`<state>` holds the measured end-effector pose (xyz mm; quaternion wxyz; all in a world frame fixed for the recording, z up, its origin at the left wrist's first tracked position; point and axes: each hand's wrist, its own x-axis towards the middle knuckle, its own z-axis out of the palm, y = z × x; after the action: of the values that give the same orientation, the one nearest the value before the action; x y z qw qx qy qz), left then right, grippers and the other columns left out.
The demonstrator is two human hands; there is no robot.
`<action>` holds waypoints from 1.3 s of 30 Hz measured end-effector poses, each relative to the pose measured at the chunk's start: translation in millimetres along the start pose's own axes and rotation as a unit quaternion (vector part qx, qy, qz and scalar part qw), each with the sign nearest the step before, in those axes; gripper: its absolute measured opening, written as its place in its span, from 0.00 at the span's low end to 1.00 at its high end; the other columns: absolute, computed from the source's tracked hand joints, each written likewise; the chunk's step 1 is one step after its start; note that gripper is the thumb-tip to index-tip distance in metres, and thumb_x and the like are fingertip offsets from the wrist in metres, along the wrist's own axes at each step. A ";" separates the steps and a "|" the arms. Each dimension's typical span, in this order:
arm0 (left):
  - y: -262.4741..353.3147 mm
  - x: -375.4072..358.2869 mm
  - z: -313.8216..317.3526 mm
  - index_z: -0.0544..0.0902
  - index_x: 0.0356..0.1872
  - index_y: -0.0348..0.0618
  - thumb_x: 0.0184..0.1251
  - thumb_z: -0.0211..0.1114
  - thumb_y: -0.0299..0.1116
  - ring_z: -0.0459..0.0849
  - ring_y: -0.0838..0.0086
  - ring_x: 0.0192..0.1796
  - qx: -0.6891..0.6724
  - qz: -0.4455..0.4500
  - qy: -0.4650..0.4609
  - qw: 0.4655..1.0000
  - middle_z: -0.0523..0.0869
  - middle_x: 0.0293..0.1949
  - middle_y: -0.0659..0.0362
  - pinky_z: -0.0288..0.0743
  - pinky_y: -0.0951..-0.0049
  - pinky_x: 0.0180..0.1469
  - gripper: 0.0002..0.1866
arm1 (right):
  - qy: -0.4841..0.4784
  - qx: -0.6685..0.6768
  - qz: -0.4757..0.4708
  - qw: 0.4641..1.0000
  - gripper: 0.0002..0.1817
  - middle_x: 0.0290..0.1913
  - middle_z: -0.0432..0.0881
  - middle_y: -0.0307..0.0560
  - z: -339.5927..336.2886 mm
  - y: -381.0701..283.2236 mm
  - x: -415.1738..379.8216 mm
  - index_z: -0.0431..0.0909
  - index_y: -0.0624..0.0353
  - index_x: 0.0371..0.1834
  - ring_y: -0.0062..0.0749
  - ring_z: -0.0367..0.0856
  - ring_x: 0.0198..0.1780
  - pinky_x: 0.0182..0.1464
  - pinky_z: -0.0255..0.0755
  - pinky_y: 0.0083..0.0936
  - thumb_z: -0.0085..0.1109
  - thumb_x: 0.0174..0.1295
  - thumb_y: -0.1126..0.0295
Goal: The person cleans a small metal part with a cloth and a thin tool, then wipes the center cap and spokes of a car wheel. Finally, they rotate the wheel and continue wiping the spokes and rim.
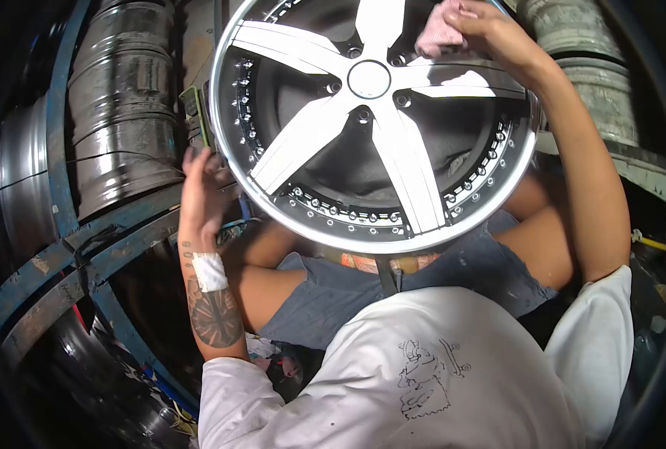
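Observation:
A five-spoke car wheel rim [314, 142] lies face up in front of me, over my lap, with white-looking spokes and a shiny outer lip. Small bolts ring its dark inner edge, and a round cap [369, 79] sits at the centre. At the upper right, my right hand [490, 31] is closed on a bunched pink cloth [441, 31] over the rim's spokes. My left hand [207, 183] is just off the rim's left edge, its fingers loosely bent and apart, slightly blurred. Nothing shows in it.
Stacked metal wheel barrels [123, 97] stand on a blue metal rack [60, 150] at the left. More stacked barrels [595, 82] rise at the upper right. A worn orange support [415, 263] shows below the rim, between my legs.

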<state>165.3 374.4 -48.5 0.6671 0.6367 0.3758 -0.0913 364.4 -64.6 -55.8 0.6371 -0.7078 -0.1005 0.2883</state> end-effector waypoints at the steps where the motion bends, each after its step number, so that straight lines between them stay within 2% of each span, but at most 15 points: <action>1: -12.1 6.3 -13.2 0.53 0.74 0.53 0.70 0.62 0.50 0.81 0.61 0.53 -0.087 -0.088 -0.068 0.990 0.79 0.53 0.54 0.81 0.48 0.48 0.39 | -0.021 -0.017 0.047 0.999 0.14 0.39 0.84 0.39 -3.3 3.7 3.4 0.77 0.59 0.47 0.20 0.82 0.40 0.47 0.75 0.21 0.53 0.74 0.59; 8: -11.6 -38.6 16.6 0.69 0.64 0.49 0.73 0.55 0.53 0.81 0.63 0.52 -0.116 -0.099 -0.087 0.984 0.79 0.55 0.50 0.82 0.56 0.46 0.26 | -0.070 -0.029 0.135 0.988 0.09 0.30 0.79 0.35 3.4 10.2 25.6 0.76 0.56 0.40 0.17 0.78 0.28 0.28 0.70 0.16 0.58 0.69 0.63; 13: -0.9 -27.1 21.1 0.73 0.61 0.47 0.70 0.56 0.56 0.83 0.52 0.51 -0.147 -0.117 -0.092 0.978 0.80 0.55 0.48 0.78 0.47 0.50 0.27 | -0.118 -0.069 0.123 0.983 0.11 0.29 0.80 0.36 23.5 1.3 18.1 0.80 0.59 0.37 0.17 0.76 0.27 0.30 0.68 0.16 0.60 0.67 0.62; 17: 12.3 -1.4 53.9 0.77 0.59 0.45 0.71 0.55 0.55 0.86 0.62 0.47 -0.156 -0.111 0.015 0.981 0.85 0.49 0.54 0.81 0.53 0.47 0.27 | -0.097 0.010 0.125 0.987 0.12 0.31 0.83 0.37 22.4 9.8 9.0 0.80 0.60 0.38 0.17 0.77 0.28 0.30 0.69 0.16 0.62 0.68 0.60; 19: 17.5 32.3 50.7 0.79 0.56 0.44 0.71 0.56 0.53 0.88 0.66 0.42 -0.200 -0.009 -0.055 0.978 0.87 0.43 0.56 0.84 0.59 0.44 0.25 | -0.055 -0.007 0.135 0.989 0.11 0.32 0.83 0.38 36.4 2.0 -5.0 0.81 0.60 0.42 0.19 0.80 0.31 0.31 0.70 0.16 0.61 0.68 0.63; 21: 33.6 82.0 47.4 0.81 0.52 0.40 0.70 0.59 0.50 0.88 0.66 0.38 -0.186 0.066 -0.010 0.980 0.88 0.40 0.56 0.85 0.66 0.40 0.23 | 0.022 0.168 0.154 0.973 0.10 0.31 0.83 0.38 63.0 7.5 -21.3 0.82 0.60 0.41 0.18 0.79 0.29 0.30 0.71 0.17 0.62 0.67 0.64; 23: 55.5 110.6 63.2 0.82 0.49 0.34 0.70 0.61 0.49 0.88 0.66 0.36 -0.175 0.168 0.036 0.970 0.88 0.36 0.55 0.85 0.65 0.39 0.24 | 0.125 0.150 0.121 0.973 0.09 0.32 0.82 0.43 84.7 6.7 -37.7 0.81 0.63 0.36 0.24 0.80 0.28 0.26 0.74 0.22 0.58 0.68 0.68; 26: 75.6 162.0 76.9 0.76 0.59 0.37 0.66 0.66 0.46 0.88 0.66 0.44 -0.074 0.199 0.062 0.975 0.85 0.46 0.46 0.84 0.64 0.43 0.27 | 0.066 0.151 0.137 0.977 0.08 0.30 0.82 0.41 98.6 24.3 -50.7 0.80 0.62 0.35 0.23 0.79 0.26 0.27 0.74 0.22 0.58 0.68 0.68; 28: 83.6 136.9 78.1 0.62 0.72 0.41 0.65 0.67 0.43 0.76 0.61 0.66 -0.054 0.279 0.182 0.941 0.72 0.65 0.41 0.75 0.61 0.62 0.38 | 0.026 0.208 0.143 0.967 0.10 0.27 0.81 0.40 102.7 31.3 -51.8 0.80 0.61 0.36 0.21 0.76 0.24 0.29 0.72 0.21 0.57 0.69 0.65; 29: 89.7 91.8 90.0 0.54 0.75 0.39 0.65 0.67 0.47 0.65 0.58 0.73 -0.052 0.305 0.209 0.928 0.67 0.70 0.43 0.61 0.59 0.72 0.44 | 0.002 0.177 0.148 0.973 0.12 0.26 0.81 0.41 97.0 41.3 -48.4 0.79 0.61 0.36 0.21 0.75 0.24 0.28 0.71 0.21 0.55 0.70 0.63; 31: 86.2 84.5 57.8 0.58 0.74 0.41 0.67 0.63 0.52 0.68 0.60 0.70 -0.038 0.440 0.226 0.868 0.70 0.68 0.45 0.57 0.59 0.73 0.41 | 0.003 0.204 0.159 0.966 0.11 0.27 0.82 0.40 89.1 38.4 -44.6 0.79 0.60 0.40 0.20 0.73 0.23 0.30 0.71 0.20 0.54 0.71 0.63; 34: 50.7 66.0 13.4 0.66 0.70 0.43 0.70 0.57 0.55 0.74 0.63 0.63 -0.090 0.251 0.114 0.957 0.75 0.62 0.49 0.64 0.61 0.68 0.35 | 0.056 0.198 0.171 0.963 0.12 0.30 0.80 0.36 90.1 32.9 -47.1 0.79 0.59 0.44 0.19 0.74 0.26 0.31 0.72 0.20 0.56 0.71 0.61; 35: 67.2 6.8 46.9 0.72 0.63 0.45 0.73 0.52 0.55 0.77 0.66 0.56 -0.229 0.018 0.055 0.972 0.78 0.53 0.56 0.67 0.63 0.63 0.28 | 0.064 0.193 0.167 0.965 0.12 0.30 0.79 0.35 104.3 22.3 -44.9 0.79 0.58 0.45 0.18 0.74 0.27 0.31 0.72 0.20 0.56 0.71 0.60; 36: 53.8 -3.0 47.0 0.74 0.60 0.45 0.72 0.54 0.57 0.78 0.65 0.52 -0.164 0.106 0.057 0.979 0.78 0.48 0.59 0.69 0.64 0.63 0.28 | 0.070 0.182 0.167 0.966 0.10 0.33 0.79 0.32 104.0 26.8 -44.6 0.81 0.56 0.43 0.18 0.74 0.26 0.31 0.71 0.21 0.57 0.70 0.62; 39: 12.5 56.8 6.4 0.44 0.80 0.41 0.71 0.61 0.48 0.59 0.53 0.76 0.075 0.357 0.250 0.897 0.52 0.78 0.43 0.56 0.60 0.76 0.47 | -0.012 0.211 0.117 0.970 0.14 0.35 0.83 0.37 84.1 46.9 -44.9 0.79 0.59 0.45 0.17 0.76 0.30 0.31 0.72 0.19 0.55 0.72 0.59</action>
<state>215.1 391.0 -74.5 0.4891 0.7779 0.2701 0.2874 272.2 -24.4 -90.1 0.7325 -0.5611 0.0385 0.3835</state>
